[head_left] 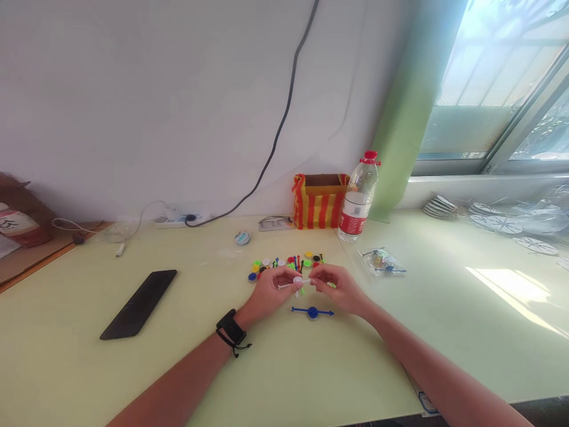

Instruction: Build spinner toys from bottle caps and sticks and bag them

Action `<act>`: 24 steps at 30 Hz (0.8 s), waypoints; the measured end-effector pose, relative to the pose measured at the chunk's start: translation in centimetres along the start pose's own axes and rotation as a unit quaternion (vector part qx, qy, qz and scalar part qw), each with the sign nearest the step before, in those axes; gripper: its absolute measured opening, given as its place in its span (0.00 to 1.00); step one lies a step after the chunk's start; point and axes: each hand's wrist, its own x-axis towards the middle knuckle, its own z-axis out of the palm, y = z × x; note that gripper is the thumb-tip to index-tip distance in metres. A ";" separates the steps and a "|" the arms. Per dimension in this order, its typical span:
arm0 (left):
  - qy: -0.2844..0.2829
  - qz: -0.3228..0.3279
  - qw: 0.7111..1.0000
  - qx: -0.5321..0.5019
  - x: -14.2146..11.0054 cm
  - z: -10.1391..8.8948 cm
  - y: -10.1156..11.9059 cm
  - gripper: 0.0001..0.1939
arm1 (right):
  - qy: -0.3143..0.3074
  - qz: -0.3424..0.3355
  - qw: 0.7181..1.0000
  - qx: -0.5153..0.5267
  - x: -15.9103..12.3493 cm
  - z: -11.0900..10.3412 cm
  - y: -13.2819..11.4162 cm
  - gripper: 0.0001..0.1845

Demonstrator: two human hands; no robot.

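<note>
My left hand (pixel 270 289) has its fingers closed in a pinch on a white spinner (pixel 297 280), and my right hand (pixel 340 288) pinches the end of its thin arm, the other fingers curled; the piece sits between them, above the bench (pixel 267 373). Just beyond, at twelve o'clock, coloured discs and arrows (pixel 291 261) lie crowded, partly hidden behind my hands. A blue spinner (pixel 313 313) lies near me at six o'clock. Near half past two is a clear bag (pixel 383 262) of parts. Farther off, a striped box (pixel 319 207) stands at twelve, its right edge overlapped by a bottle (pixel 354 214) at one. A small round tin (pixel 242 238) lies at ten, a dark flat slab (pixel 138 305) at nine, and patterned discs (pixel 439 206) at two.
</note>
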 end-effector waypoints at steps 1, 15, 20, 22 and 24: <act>-0.001 -0.001 1.000 -0.001 0.0 0.0 0.1 0.14 | -0.001 -0.002 1.000 -0.005 0.0 0.0 0.0 0.11; -0.022 -0.015 0.998 -0.056 0.0 0.1 0.5 0.13 | -0.002 -0.018 1.000 -0.012 0.0 -0.5 0.3 0.11; -0.052 -0.041 0.989 -0.130 0.0 -0.3 0.7 0.12 | 0.009 0.002 1.000 0.017 0.1 -0.6 0.4 0.12; -0.056 -0.047 0.988 -0.138 0.1 -0.3 0.6 0.11 | 0.010 0.008 1.000 0.027 0.1 -0.7 0.4 0.13; -0.049 -0.046 0.988 -0.141 0.1 -0.4 0.4 0.12 | 0.007 0.010 1.000 0.028 0.1 -0.7 0.4 0.13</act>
